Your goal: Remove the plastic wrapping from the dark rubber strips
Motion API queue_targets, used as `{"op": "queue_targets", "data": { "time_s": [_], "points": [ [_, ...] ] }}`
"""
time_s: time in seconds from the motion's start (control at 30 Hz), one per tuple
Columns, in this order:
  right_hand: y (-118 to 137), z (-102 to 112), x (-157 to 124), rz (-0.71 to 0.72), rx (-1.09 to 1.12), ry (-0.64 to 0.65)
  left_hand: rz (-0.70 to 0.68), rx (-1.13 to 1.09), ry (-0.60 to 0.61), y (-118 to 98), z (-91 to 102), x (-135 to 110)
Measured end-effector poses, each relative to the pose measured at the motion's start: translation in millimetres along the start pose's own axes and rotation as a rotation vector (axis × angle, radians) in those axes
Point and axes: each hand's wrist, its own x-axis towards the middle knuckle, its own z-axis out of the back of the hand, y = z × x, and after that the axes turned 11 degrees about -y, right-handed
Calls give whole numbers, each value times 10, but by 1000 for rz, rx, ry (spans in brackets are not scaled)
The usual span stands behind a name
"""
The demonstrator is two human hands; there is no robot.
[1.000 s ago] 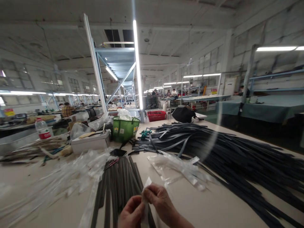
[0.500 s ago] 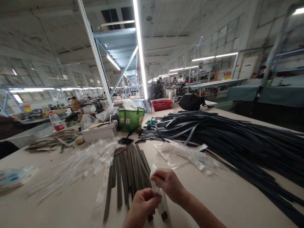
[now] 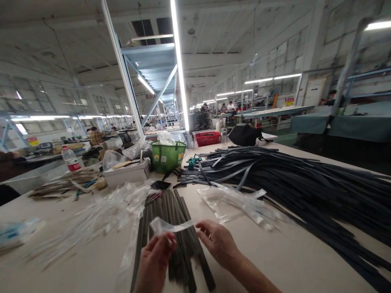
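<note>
From my feed, my left hand (image 3: 154,260) sits at 6 o'clock low in the frame. Its fingertips are pinched on one end of a clear plastic sleeve (image 3: 171,226). The sleeve stretches flat toward 3 o'clock, and its far end reaches the fingertips of my right hand (image 3: 218,244). That hand's fingers are loosely curled, and I cannot tell whether they actually grip the sleeve.

The sleeve hangs just above a bundle of dark strips (image 3: 165,207) lying on the table (image 3: 275,256), running toward 12 o'clock. At 9 o'clock of the bundle is a heap of clear sleeves (image 3: 100,211); at 2 o'clock are a few loose clear bags (image 3: 241,201), and beyond them a large pile of dark strips (image 3: 305,183). Farther off at 12 o'clock stands a green basket (image 3: 168,156), with a white box (image 3: 126,175) just beside it
</note>
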Motion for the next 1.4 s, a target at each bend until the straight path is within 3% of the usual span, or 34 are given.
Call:
{"op": "queue_targets", "data": {
  "time_s": [0.1,0.2,0.43,0.63,0.77,0.87,0.97,1.1,1.23,1.4],
  "points": [
    [-43,-114,-72,-20,-169,60,-128,-445,-228,-342,203,179],
    [-96,-225,-132,-35,-301,107,-156,-652,-232,-459,348,297],
    [-318,-122,-17,-117,-328,141,65,-513,-301,-243,105,205],
    [-340,97,164,-308,33,203,94,-361,-218,-5,49,212],
    [-123,201,83,-235,383,346,93,-334,-178,136,54,253],
    [19,229,-7,-191,420,546,61,-307,-106,192,49,280],
    [45,242,-31,-206,383,661,3,-336,-79,164,57,303],
    [-57,311,10,-230,277,684,-46,-487,-200,18,97,323],
    [-149,396,43,-244,163,669,16,-647,-273,-103,172,334],
    [-188,478,68,-258,211,672,110,-803,-296,-119,235,362]
  ]
}}
